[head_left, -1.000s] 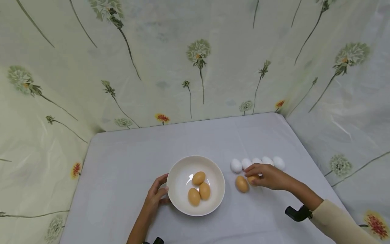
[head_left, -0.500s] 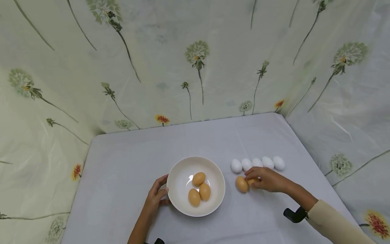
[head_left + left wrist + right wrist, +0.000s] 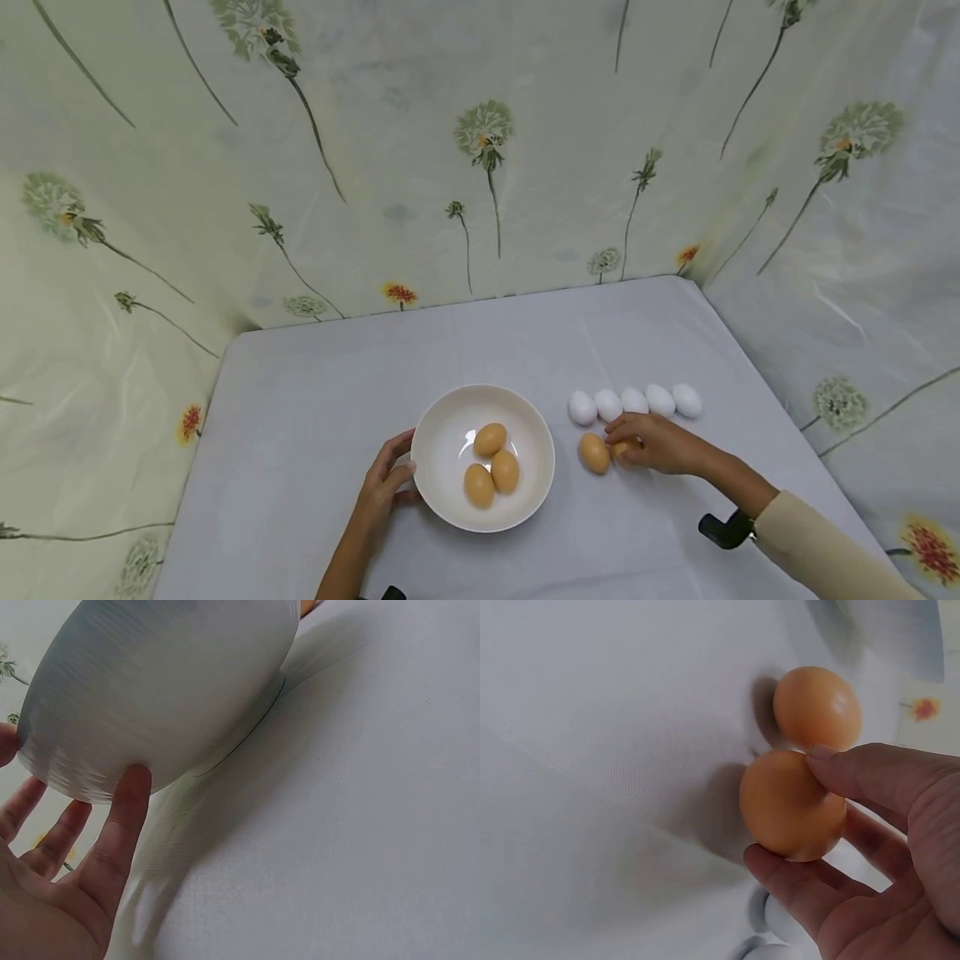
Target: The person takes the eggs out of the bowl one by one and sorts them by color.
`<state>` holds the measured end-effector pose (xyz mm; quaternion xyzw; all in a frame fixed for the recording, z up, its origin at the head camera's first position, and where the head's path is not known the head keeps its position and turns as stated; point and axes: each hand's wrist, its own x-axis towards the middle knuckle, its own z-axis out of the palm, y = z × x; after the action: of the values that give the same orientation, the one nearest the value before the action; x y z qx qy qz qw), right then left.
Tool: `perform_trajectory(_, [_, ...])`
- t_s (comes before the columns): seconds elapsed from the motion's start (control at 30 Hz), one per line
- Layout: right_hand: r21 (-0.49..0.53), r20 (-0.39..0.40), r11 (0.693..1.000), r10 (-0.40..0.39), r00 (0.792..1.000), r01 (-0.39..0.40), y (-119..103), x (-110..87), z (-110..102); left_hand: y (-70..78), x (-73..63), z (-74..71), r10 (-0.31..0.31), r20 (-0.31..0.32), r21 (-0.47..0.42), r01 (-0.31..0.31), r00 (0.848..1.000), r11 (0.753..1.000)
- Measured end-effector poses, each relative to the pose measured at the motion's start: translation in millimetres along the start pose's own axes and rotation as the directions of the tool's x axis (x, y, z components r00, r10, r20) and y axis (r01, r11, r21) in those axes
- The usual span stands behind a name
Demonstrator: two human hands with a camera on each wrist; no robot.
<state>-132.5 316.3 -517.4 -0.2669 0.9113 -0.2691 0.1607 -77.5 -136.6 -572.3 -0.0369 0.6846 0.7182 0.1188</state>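
Around the left side of a round white bowl (image 3: 517, 517), my left hand (image 3: 382, 479) holds on, with fingertips against the outer wall (image 3: 165, 690). Inside the bowl lie three brown eggs (image 3: 491, 465). My right hand (image 3: 656, 443) pinches a brown egg (image 3: 791, 806) between thumb and fingers, mostly hidden in the head view. Close beside it, toward the bowl, another brown egg (image 3: 595, 454) rests on the table; whether the two touch, I cannot tell. Beyond the right hand, several white eggs (image 3: 582, 408) form a row, one partly covered by the hand.
A white cloth covers the table (image 3: 322, 383). Flower-printed sheeting (image 3: 390, 167) rises behind it and along both sides. Each wrist carries a black camera mount, the right one (image 3: 726, 529) fully visible near the sleeve.
My right hand has shifted slightly toward me with its fingers on the brown egg, uncovering more of the white eggs. The left hand and bowl stay in place.
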Motion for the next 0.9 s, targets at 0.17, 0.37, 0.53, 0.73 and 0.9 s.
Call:
perform_trajectory(0.17, [-0.009,-0.005,1.000,0.002,1.000,-0.002,1.1,-0.5,2.1,0.4,0.8,-0.1,0.010,-0.002,0.003,-0.010,1.000,1.000])
perform_trajectory(0.37, [-0.020,-0.021,1.000,-0.015,1.000,0.014,3.1,-0.2,3.8,0.5,0.8,0.3,0.014,0.004,-0.002,-0.014,1.000,1.000])
perform_trajectory(0.53, [-0.028,-0.038,0.999,-0.022,0.999,0.021,5.0,0.0,5.2,0.2,1.2,0.2,0.013,0.004,-0.004,-0.013,1.000,1.000])
perform_trajectory(0.73, [-0.007,-0.035,1.000,0.014,0.999,-0.014,5.6,-0.4,5.7,0.3,1.2,0.3,0.009,0.002,-0.001,-0.009,1.000,1.000])
perform_trajectory(0.9, [-0.006,-0.015,0.999,0.043,0.999,-0.043,3.1,-3.6,2.2,0.3,0.8,0.7,0.005,-0.001,0.001,-0.005,1.000,1.000])
